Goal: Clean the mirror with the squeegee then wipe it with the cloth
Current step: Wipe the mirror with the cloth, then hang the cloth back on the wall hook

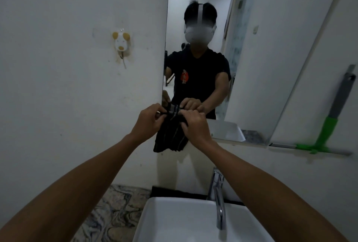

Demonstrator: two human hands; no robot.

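Both hands are up in front of the glass: the left hand (148, 120) pinches the top edge of the dark cloth (171, 135) between thumb and fingers, and the right hand (194, 125) grips the same edge just beside it, fingers curled tight over the fabric. The cloth hangs down between the two wrists, bunched, with pale stripes running through it (its exact pattern is hard to read in this dim light). It sits at the lower left corner of the mirror (271, 52), and whether it touches the glass cannot be told. The mirror shows the person's reflection holding the cloth. Out to the right, the squeegee (329, 127) is well apart from both hands, its grey handle leaning up the white wall, its green neck above a blade that lies just beside the mirror's lower right corner. Below the arms, a chrome tap (219, 201) rises over a white basin (174, 222). On the left wall, a small animal-shaped hook (121, 43).
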